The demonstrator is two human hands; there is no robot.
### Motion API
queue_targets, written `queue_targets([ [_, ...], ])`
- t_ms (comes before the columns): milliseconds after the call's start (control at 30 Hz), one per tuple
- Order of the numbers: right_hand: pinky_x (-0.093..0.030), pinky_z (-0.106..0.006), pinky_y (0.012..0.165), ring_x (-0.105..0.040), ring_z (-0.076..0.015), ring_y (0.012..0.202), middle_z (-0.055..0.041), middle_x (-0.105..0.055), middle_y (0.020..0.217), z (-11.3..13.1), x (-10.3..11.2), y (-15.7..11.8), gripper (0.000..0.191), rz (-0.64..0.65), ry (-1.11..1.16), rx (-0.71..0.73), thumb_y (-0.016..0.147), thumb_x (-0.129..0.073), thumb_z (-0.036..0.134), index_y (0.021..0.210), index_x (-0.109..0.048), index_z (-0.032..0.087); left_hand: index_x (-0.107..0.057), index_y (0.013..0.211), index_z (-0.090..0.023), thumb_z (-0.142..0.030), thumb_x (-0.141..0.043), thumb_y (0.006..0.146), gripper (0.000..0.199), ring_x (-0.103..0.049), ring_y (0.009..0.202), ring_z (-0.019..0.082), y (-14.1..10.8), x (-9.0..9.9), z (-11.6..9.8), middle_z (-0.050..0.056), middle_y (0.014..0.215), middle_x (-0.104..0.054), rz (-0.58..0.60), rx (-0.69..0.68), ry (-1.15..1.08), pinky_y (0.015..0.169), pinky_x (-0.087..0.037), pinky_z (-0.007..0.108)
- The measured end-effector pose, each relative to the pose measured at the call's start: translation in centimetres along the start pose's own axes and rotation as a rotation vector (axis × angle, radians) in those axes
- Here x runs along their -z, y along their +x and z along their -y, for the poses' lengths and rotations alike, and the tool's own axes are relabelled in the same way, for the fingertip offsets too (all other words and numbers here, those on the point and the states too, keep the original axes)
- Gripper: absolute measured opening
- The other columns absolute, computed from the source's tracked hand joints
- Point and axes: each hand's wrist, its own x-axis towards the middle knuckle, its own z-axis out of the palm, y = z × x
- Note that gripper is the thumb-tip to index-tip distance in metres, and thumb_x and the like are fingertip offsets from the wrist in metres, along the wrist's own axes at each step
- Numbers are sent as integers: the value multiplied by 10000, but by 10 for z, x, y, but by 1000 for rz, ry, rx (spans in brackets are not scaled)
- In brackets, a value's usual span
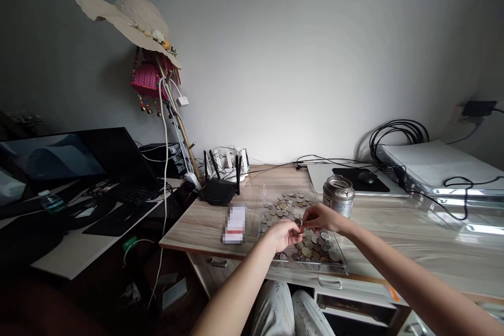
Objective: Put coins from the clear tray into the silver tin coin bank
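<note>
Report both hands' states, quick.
Left hand: fingers curled over the coin tray, pinching a coin.
Right hand: fingertips pinched at that same coin.

Grey wall [299,37] behind a pale wooden desk [200,226].

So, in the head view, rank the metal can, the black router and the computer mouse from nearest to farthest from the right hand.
1. The metal can: just behind the right hand, at the coin tray's back right corner.
2. The computer mouse: farther back and to the right, on its black pad.
3. The black router: farthest, to the left beyond the tray.
</note>
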Motion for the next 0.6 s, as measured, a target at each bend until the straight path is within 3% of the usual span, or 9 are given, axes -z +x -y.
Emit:
queue_targets([
  [233,-418,-203,468,-527,-100,502,-33,-617,613,24,-5,16,286,-149,-45,112,667,-546,394,722,-598,118,-486,640,-145,-239,-429,745,152,-463,425,78,15,-21,-7,5,528,-484,-128,-52,-462,404,-414,178],
  [467,-411,-232,585,-558,-143,625,-47,-634,654,26,-19,20,272,-292,-202,232,704,-530,374,647,-650,136,-511,695,-147,-145,-418,752,109,-532,517,108,13,-23,-1,17,587,-534,-183,-130,-696,520,-490,244],
  [600,-418,-251,701,-576,-182,800,-70,-649,829,27,-23,18,293,-360,-248,340,728,-512,390,643,-675,162,-514,699,-127,-124,-408,757,120,-554,550,110,9,-19,1,33,610,-558,-171,-150,-763,586,-506,263],
])
